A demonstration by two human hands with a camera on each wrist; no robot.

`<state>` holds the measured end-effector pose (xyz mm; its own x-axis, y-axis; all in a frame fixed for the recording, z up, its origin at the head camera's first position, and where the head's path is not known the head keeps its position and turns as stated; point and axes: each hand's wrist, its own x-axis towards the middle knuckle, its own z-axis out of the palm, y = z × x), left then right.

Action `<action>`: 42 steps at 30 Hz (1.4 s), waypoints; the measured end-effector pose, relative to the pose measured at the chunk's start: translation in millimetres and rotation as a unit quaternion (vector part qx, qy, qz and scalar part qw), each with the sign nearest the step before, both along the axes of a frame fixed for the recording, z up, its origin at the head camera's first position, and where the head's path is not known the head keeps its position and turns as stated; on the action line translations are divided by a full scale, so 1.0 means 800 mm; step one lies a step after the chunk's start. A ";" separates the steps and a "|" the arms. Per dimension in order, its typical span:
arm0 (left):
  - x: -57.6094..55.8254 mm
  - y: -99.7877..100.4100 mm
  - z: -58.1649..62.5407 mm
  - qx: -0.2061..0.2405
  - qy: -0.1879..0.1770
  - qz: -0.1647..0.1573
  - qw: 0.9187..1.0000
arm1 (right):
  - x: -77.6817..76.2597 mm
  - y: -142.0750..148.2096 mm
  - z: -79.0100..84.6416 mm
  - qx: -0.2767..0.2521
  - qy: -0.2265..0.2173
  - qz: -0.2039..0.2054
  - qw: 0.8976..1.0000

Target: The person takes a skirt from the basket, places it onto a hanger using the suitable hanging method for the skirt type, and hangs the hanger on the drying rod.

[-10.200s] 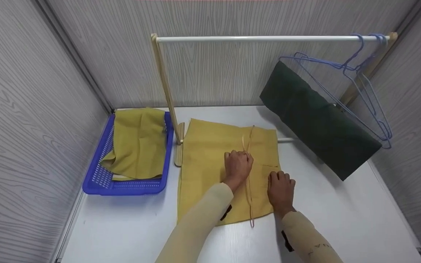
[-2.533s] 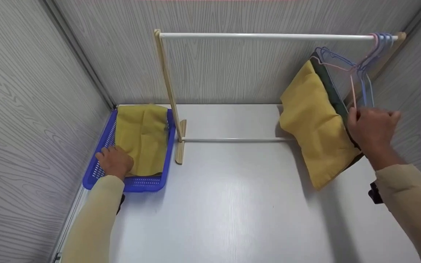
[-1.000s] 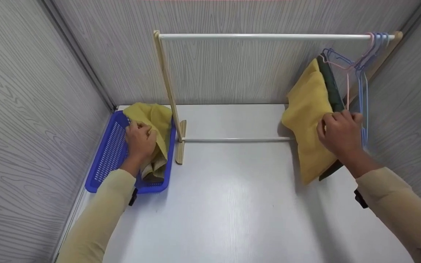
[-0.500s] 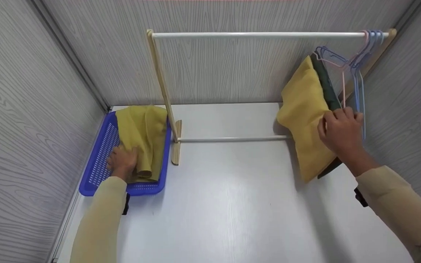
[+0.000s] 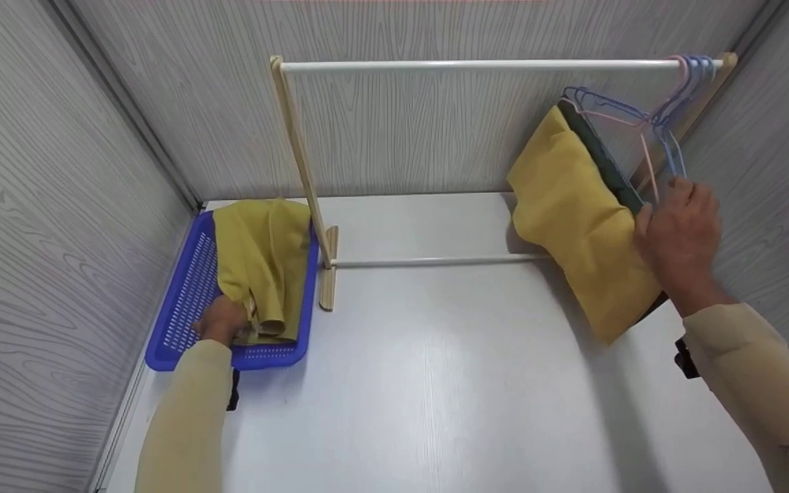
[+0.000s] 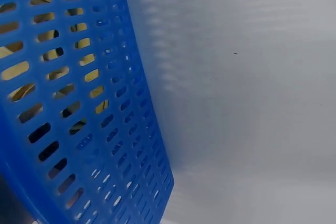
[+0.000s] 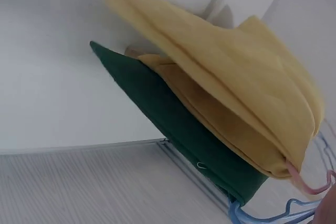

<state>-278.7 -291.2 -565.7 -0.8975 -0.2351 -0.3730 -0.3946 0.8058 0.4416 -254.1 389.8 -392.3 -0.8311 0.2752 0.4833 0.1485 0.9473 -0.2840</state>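
Note:
My left hand (image 5: 222, 319) is in the front of a blue plastic basket (image 5: 155, 356), against the near left corner of a folded mustard-yellow cloth (image 5: 268, 260). Its fingertips are hidden, and the left wrist view has only the basket's slotted side (image 6: 118, 103). At the far right, my right hand (image 5: 681, 236) grips the open end of the hangers, a pink hanger (image 5: 649, 164) and blue hangers (image 5: 668, 147). A yellow cloth (image 5: 572, 226) hangs over the pink hanger. Beside it a dark green cloth (image 5: 596, 147) hangs on a blue one; both droop down to the left.
A white rail (image 5: 477, 66) between wooden posts (image 5: 298, 157) spans the back, with a lower bar (image 5: 435, 261) near the table. All the hangers hook at its right end. The white table (image 5: 435, 383) is ringed by grey wood-grain panels (image 5: 394, 137).
The yellow cloth went from the table onto the rail's pink hanger. My left hand shifted the basket cloth, then moved lower against its corner. My right hand moved right, swinging the hung cloths.

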 end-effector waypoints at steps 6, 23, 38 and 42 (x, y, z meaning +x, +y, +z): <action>-0.010 0.013 0.017 0.022 0.138 0.030 0.990 | 0.005 0.023 0.003 -0.045 -0.057 -0.038 0.997; -0.056 0.047 0.143 0.113 0.395 0.086 0.908 | 0.013 0.044 0.000 0.050 -0.104 0.018 0.993; -0.041 0.138 0.293 0.143 0.498 -0.043 0.854 | 0.012 0.030 -0.001 0.077 -0.094 0.040 0.992; -0.030 0.163 0.300 0.161 0.483 -0.091 0.856 | 0.013 0.028 0.001 0.085 -0.099 0.038 0.991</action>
<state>-302.7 -160.4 -325.8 -0.8343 -0.0835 0.5450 0.3989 0.5909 0.7012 -243.8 411.9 -391.4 -0.9295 0.1358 0.3428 0.1110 0.9896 -0.0911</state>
